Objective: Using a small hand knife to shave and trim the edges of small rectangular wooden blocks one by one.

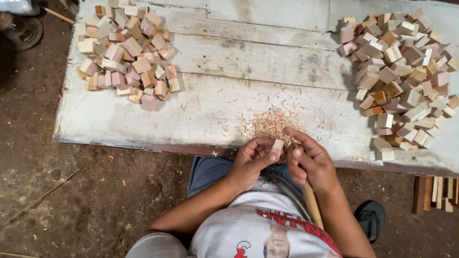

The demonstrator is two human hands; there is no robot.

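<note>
Wooden blocks heaped on a worn white desk (229, 62)

One pile of blocks (125, 52) lies at the far left, a larger pile (404, 76) at the right; shavings (271, 123) gather near the front edge, and wooden strips (437, 193) and a dark sandal (370, 217) rest on the dirt floor (71, 191).

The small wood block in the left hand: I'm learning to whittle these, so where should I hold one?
Judging by this pose, pinch the small wood block by its lower half, from the left, as the left hand does. That leaves its upper end bare toward the right hand and its wooden-handled tool, above the shavings.
</note>
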